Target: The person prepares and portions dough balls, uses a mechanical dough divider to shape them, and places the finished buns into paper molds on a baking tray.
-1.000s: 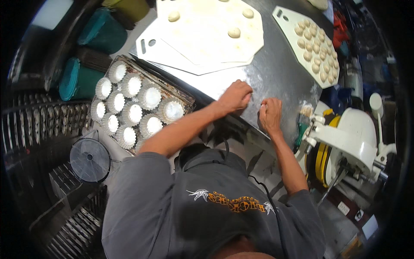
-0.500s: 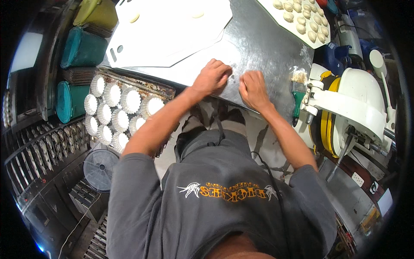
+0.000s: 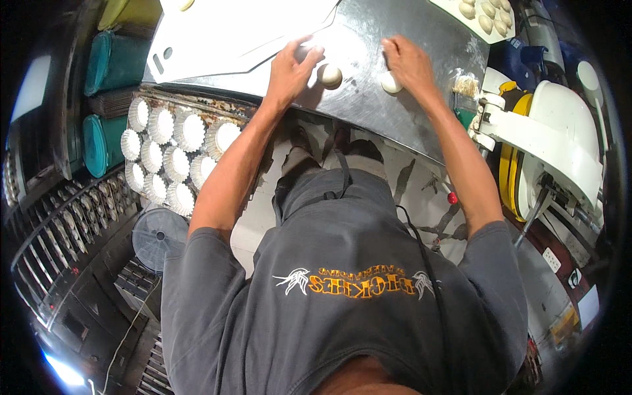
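Note:
Two pale round dough balls lie on the metal table (image 3: 368,26), near its front edge. The left dough ball (image 3: 329,76) sits just right of my left hand (image 3: 291,74), whose thumb and fingers are spread apart around nothing. Close by the thumb side of my right hand (image 3: 411,64) is the right dough ball (image 3: 391,82). That hand has loosely bent fingers that are not wrapped round the ball; whether it touches the ball is hard to tell. Large white boards (image 3: 230,39) lie on the table to the left, with a dough piece (image 3: 185,4) at the top edge.
At the far right a white board (image 3: 461,14) carries several dough pieces. Several fluted tins (image 3: 189,130) stand on a tray at the left. A brush (image 3: 465,89) lies near the table's right edge, beside a white machine (image 3: 559,138). Teal containers (image 3: 108,62) stand at far left.
My hands have moved forward and apart, uncovering the two dough balls on the table. The view has shifted, so less of the far boards shows.

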Available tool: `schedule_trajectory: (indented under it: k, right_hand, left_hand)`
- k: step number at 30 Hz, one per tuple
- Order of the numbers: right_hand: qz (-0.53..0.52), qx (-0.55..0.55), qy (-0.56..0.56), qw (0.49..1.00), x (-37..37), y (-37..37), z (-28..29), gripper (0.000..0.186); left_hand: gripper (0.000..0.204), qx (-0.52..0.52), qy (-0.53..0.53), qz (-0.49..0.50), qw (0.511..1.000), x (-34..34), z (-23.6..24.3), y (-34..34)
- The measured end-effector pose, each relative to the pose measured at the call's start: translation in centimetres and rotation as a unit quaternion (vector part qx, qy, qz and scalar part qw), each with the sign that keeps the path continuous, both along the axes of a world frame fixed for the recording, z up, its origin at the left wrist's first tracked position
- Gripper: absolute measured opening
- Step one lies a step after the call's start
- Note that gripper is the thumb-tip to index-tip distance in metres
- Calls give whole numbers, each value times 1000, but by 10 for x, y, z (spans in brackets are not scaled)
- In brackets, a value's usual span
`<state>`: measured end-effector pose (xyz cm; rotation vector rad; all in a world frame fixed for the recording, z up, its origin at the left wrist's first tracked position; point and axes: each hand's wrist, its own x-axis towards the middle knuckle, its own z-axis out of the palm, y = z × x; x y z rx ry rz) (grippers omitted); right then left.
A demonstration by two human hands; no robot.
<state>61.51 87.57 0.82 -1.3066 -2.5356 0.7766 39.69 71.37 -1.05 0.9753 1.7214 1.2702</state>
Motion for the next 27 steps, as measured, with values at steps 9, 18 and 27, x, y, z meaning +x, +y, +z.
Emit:
schedule_trajectory:
  k: [9,18,27]
  right_hand:
    - [71,213,77,971,-14,-12,-36,19]
    - [141,-74,17,987,8,-5,6,28]
    - [182,-278,-136,933,5,8,48,29]
  left_hand:
    - [33,39,446,-13,894,37,-15,57]
    - [46,-15,479,6,878,39,-13,58]
    - [55,-133,162,-125,970,15,16,-9]
